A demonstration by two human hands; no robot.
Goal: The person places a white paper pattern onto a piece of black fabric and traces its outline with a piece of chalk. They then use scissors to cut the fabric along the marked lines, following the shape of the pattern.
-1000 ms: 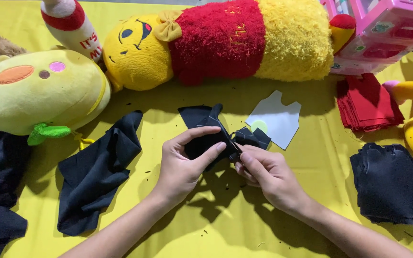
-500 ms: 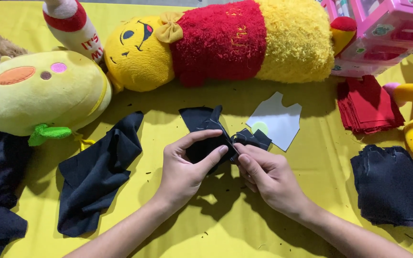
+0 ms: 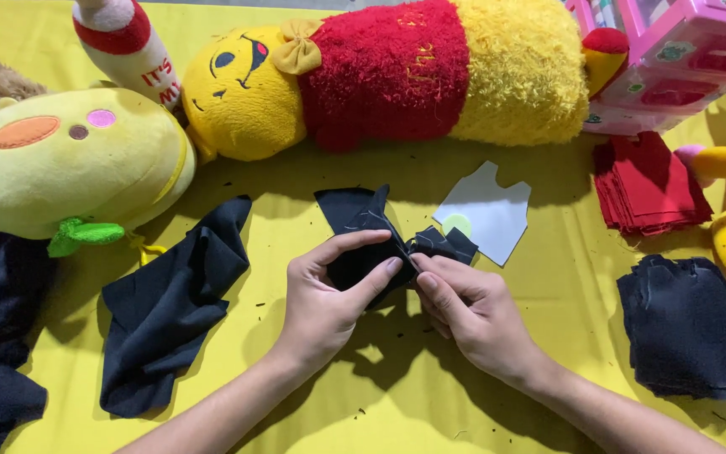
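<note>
Yellow desk (image 3: pixel 548 336) — left hand (image 3: pixel 321 307) and right hand (image 3: pixel 472 315) fingers clamp dark cloth (image 3: pixel 363 227), steadying it — white pattern (image 3: pixel 493 214) beside.

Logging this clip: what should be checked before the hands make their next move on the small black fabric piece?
1. Left hand pinches the black fabric piece: ok.
2. Right hand grips it at the same spot: ok.
3. Piece lying flat: not ok, bunched at the pinch.
4. White paper pattern beside the work: ok.
5. Stack of cut black pieces clear of the hands: ok.
6. Needle or thread present: cannot tell.
</note>
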